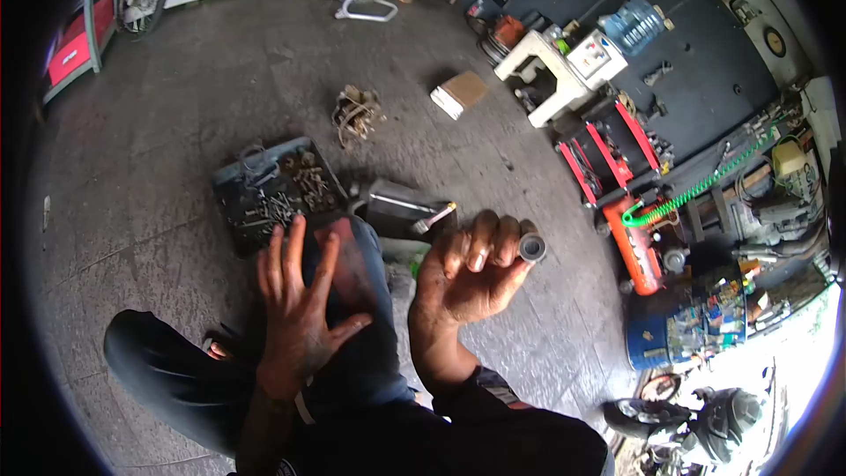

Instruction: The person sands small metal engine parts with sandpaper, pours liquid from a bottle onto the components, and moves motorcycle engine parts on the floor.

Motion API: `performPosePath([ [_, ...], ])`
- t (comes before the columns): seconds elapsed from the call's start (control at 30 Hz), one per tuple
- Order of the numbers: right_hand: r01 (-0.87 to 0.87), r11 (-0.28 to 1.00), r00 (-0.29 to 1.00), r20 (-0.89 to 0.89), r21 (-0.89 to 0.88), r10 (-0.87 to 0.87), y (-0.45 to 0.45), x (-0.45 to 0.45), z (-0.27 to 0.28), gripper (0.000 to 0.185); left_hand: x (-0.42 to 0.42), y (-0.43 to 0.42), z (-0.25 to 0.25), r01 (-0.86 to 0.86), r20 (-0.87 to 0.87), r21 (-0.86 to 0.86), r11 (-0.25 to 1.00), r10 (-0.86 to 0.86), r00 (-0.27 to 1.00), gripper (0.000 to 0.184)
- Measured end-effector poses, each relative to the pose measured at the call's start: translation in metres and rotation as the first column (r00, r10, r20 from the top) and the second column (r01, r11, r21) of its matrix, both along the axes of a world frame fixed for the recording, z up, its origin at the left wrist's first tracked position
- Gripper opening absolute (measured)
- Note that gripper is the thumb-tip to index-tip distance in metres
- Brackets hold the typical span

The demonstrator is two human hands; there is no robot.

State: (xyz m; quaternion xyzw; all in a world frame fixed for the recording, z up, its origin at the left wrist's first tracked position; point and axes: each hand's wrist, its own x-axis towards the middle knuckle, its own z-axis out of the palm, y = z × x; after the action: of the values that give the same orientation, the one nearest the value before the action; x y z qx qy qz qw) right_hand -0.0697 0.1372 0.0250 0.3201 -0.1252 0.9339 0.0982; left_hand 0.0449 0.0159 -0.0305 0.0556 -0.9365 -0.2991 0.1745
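My right hand [476, 269] is raised, its fingertips closed on a small grey metal ring [532, 248] with a dark hole facing the camera. Over my bent knee, my left hand [301, 304] has its fingers spread and holds nothing. A reddish patch or cloth [346, 269] lies on the knee beside it. Just beyond the left fingertips, a dark tray [231, 183] on the floor holds many bolts, nuts and small metal parts. A dark container [397, 203] lies past the knee, with a small brush-like tool [435, 218] at its right.
On the floor beyond are tangled parts [357, 115] and a brown box [463, 92]. At right stand a white stool [551, 75], a red tool cart [608, 152], an orange compressor [633, 247], a blue drum [649, 335] and a motorcycle [718, 423].
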Motion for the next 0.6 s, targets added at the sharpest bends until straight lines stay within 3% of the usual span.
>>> performPosePath([
  [0.23, -0.092, 0.996, 0.995, 0.050, 0.013, 0.091, -0.007, -0.004, -0.004, 0.025, -0.003, -0.005, 0.002, -0.031, -0.048, -0.027, 0.999, 0.029, 0.998, 0.099],
  [0.33, -0.137, 0.979, 0.986, 0.117, 0.150, 0.120, -0.009, 0.004, -0.006, 0.019, -0.001, -0.007, 0.003, -0.067, -0.166, 0.042, 0.997, 0.073, 0.983, 0.089],
  [0.6, -0.266, 0.964, 0.964, -0.019, -0.008, 0.266, -0.009, 0.019, -0.010, 0.019, -0.001, -0.006, 0.010, -0.114, -0.167, 0.068, 0.991, 0.124, 0.978, 0.077],
])
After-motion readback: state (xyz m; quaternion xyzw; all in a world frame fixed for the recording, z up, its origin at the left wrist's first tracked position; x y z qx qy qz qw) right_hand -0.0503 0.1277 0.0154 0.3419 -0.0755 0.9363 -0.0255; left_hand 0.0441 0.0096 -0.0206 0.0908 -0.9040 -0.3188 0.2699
